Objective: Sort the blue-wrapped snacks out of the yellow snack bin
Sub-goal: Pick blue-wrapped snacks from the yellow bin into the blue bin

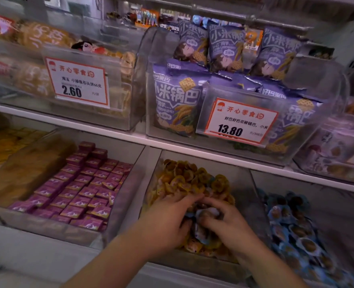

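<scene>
The yellow snack bin (248,196) is a clear box on the lower shelf, heaped with small round yellow-wrapped snacks (189,177). A few blue-wrapped snacks (201,231) lie mixed in near its front, bunched together and partly covered.

Both hands, left hand (167,217) and right hand (228,223), in snack bin (244,183); boxed-snack bin (128,183) left of it, wrapped-snack bin (327,196) right, bagged-snack bin (151,80) on shelf above.

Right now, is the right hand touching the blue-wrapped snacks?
Touching: the head view shows the right hand's fingers curled on blue-wrapped snacks in the yellow snack bin.
</scene>
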